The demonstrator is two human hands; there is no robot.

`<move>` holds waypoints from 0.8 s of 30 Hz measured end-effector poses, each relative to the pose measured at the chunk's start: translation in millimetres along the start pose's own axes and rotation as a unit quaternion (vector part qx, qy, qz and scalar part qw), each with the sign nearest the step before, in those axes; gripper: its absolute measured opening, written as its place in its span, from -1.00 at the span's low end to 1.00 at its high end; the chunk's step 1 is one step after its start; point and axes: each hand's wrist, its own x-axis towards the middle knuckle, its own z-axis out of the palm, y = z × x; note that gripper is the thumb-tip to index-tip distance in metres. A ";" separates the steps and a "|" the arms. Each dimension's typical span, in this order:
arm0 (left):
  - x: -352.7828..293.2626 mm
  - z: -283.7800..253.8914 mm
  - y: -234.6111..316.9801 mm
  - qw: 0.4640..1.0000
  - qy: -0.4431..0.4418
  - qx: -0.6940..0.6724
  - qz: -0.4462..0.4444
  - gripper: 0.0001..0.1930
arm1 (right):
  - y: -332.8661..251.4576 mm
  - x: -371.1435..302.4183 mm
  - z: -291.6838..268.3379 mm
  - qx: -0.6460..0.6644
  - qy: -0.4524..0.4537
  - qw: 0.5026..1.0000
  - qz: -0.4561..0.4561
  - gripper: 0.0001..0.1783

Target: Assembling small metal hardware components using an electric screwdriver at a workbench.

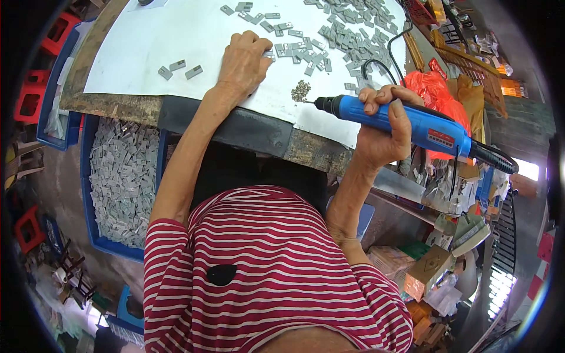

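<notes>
My right hand (385,120) is wrapped round a blue electric screwdriver (406,122) with a black nose, held level over the front of the worktop. Its thin bit points left, at the edge of a small heap of tiny brass-coloured screws (301,90). My left hand (242,63) rests on the white sheet with curled fingers, beside small grey oblong blocks (297,45). Whatever those fingers hold is hidden beneath them. Some blocks show dark round spots. Three more grey blocks (178,65) lie apart, left of my left wrist.
White sheeting (135,53) covers the wooden worktop (79,94). A dense pile of grey blocks (365,41) lies far right, near a black cable (391,50). A blue crate (87,194) full of grey pieces stands below left. Red plastic bags (432,94) lie right.
</notes>
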 end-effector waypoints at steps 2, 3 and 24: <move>-3.6 0.8 -0.2 1.000 0.016 -0.006 0.003 -0.71 | 0.3 -0.4 0.6 -0.007 0.003 1.000 -0.001 -0.72; -5.2 0.6 -0.1 0.999 0.033 -0.011 0.006 -0.71 | 0.6 -0.5 0.9 -0.014 0.005 1.000 -0.003 -0.72; -15.3 -3.6 12.2 0.999 0.024 -0.022 0.026 -0.90 | -0.7 -1.6 2.0 -0.020 0.005 1.000 -0.003 -0.72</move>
